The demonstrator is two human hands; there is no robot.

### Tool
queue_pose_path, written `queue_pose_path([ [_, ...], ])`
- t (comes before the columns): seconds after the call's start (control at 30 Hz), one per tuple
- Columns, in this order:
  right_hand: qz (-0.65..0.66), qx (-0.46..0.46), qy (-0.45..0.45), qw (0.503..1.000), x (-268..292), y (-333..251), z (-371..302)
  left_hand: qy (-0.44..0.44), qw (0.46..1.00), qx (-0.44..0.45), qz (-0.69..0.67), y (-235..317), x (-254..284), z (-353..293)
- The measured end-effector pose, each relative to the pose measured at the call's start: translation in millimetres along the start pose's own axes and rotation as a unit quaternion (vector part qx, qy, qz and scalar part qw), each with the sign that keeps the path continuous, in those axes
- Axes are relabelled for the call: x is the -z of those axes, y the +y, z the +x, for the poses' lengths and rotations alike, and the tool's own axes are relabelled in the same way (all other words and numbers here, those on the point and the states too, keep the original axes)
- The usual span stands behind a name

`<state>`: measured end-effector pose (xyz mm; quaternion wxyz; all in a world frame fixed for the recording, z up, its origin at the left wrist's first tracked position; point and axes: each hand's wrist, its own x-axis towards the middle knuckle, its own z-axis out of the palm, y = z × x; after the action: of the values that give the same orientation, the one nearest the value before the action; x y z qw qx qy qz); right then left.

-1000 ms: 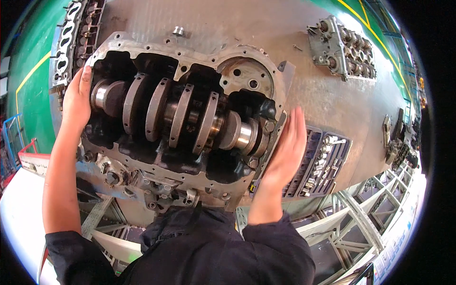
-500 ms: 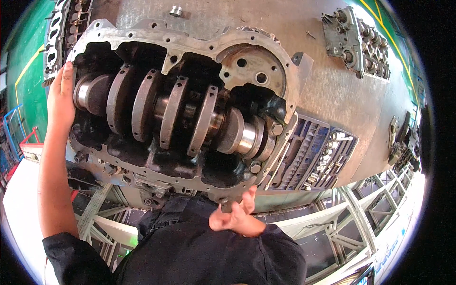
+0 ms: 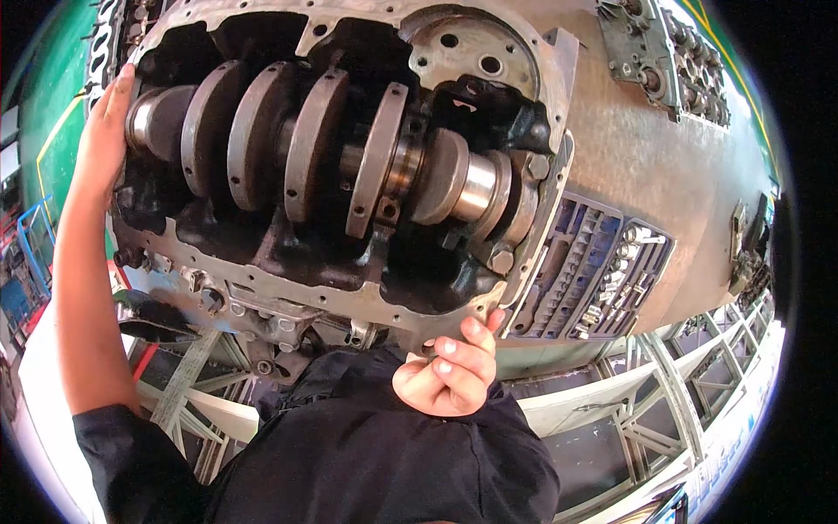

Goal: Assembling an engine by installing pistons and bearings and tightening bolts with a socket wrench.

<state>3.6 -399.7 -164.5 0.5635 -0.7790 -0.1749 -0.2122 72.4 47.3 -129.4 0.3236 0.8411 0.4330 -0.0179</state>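
A large metal engine block (image 3: 323,301) fills the middle of the view, its crankcase facing me. The crankshaft (image 3: 380,166) lies in it, with several broad counterweights and bright journals. My left hand (image 3: 106,131) presses against the block's left end, fingers stretched along its rim; the thumb is hidden. At the block's near right corner, my right hand (image 3: 449,371) is turned palm up with curled fingers. Its fingertips reach the lower edge of the block. Whatever small thing lies between thumb and fingers cannot be made out.
A socket set in an open case (image 3: 594,271) lies right of the block on the metal table (image 3: 698,201). Beyond it sits a cylinder head (image 3: 668,65). Another engine part (image 3: 103,44) stands at the far left. Dark metal parts (image 3: 749,249) lie at the right edge.
The block shows higher in the view, and my left hand has moved up with it. My right hand has shifted up and right, its fingers more curled. The background has shifted slightly too.
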Motion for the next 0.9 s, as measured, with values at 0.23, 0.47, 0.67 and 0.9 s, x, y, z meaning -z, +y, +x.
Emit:
queue_pose_path([
  [0.23, -0.008, -0.018, -0.053, 0.998, -5, -4, 50, -0.039, 0.999, 0.007, 0.010, 21, -1, 28],
  [0.47, -0.023, -0.041, -0.145, 0.988, 3, -7, 74, -0.049, 0.999, 0.004, 0.005, 17, 1, 53],
  [0.67, -0.049, 0.017, -0.313, 0.948, 30, -1, 105, -0.056, 0.997, -0.053, 0.024, 7, -1, 60],
  [0.9, -0.094, 0.003, -0.311, 0.946, 40, -8, 145, -0.050, 0.992, -0.059, 0.096, 9, -4, 59],
])
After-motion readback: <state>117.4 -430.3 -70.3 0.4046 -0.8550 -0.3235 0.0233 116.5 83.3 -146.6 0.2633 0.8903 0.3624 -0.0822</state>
